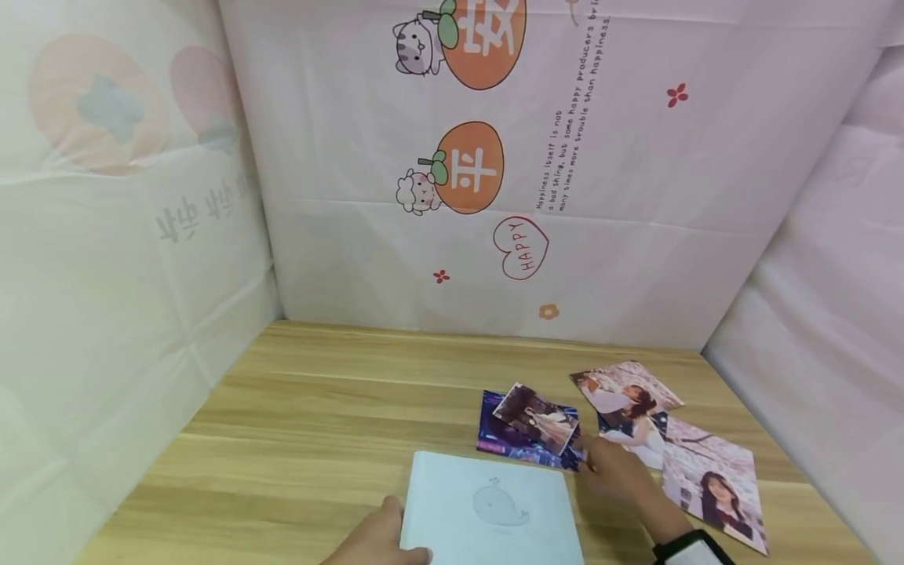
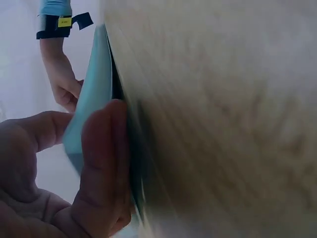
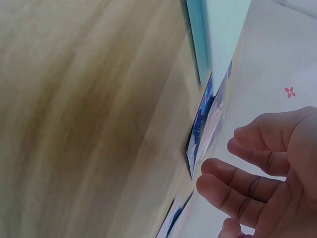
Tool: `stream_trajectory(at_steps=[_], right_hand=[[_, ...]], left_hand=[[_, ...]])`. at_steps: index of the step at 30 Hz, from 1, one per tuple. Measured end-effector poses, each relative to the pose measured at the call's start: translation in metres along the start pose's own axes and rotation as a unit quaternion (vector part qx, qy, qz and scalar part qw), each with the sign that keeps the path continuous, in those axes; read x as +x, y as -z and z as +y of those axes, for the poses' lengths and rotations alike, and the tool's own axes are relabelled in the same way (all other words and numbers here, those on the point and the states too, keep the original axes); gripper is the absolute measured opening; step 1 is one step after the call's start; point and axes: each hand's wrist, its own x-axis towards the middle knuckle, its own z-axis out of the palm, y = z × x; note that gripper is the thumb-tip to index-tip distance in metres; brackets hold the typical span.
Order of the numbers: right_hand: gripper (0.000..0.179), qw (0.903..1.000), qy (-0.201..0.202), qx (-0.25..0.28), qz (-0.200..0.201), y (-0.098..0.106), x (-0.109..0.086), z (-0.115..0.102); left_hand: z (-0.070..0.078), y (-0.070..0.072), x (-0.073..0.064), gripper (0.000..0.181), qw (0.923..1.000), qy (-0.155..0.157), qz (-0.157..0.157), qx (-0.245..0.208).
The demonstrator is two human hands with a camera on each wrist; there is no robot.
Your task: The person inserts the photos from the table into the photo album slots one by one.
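Observation:
A pale blue album or book (image 1: 445, 502) with a small whale drawing on its cover lies at the table's near edge. My left hand (image 1: 384, 537) grips its left side, thumb on the cover. In the left wrist view, the fingers (image 2: 101, 163) curl around the album's edge close over the wood. My right hand (image 1: 621, 475) is beside the right corner of a small photo (image 1: 540, 420) of a figure in a pale dress. That photo lies on a purple-blue picture (image 1: 490, 431). In the right wrist view, the right fingers (image 3: 237, 191) are loosely bent with nothing between them.
To the right, overlapping photos lie on the table: a pink blossom portrait (image 1: 706, 463), one with a white dress (image 1: 646, 439), and another blossom picture (image 1: 664, 380) behind. White printed cloth (image 1: 353, 259) walls off the back and both sides of the wooden table (image 1: 282, 439).

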Motion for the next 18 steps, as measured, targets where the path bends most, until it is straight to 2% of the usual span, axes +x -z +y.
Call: stream_trajectory(at_steps=[3,5,10,16,18], right_hand=[[0.023,1.0,-0.002,0.001,-0.007,-0.002,0.0,0.002],[0.022,1.0,0.001,0.001,-0.007,-0.002,0.0,0.002],[0.023,1.0,0.004,-0.002,0.0,-0.001,0.001,0.0],[0.025,0.9999,-0.01,0.004,-0.013,-0.002,0.002,-0.002],[0.026,0.9995,-0.021,0.007,-0.022,-0.003,0.002,-0.002]], left_hand=[[0.002,-0.002,0.001,0.082,0.9988,-0.013,0.006,0.046],[0.004,-0.003,0.001,0.09,0.9982,-0.013,0.002,0.058],[0.008,-0.005,0.005,0.094,0.9983,-0.015,-0.019,0.054],[0.012,-0.004,0.019,0.09,0.9937,-0.049,-0.024,0.098],[0.013,-0.003,0.023,0.09,0.9931,-0.048,-0.024,0.104]])
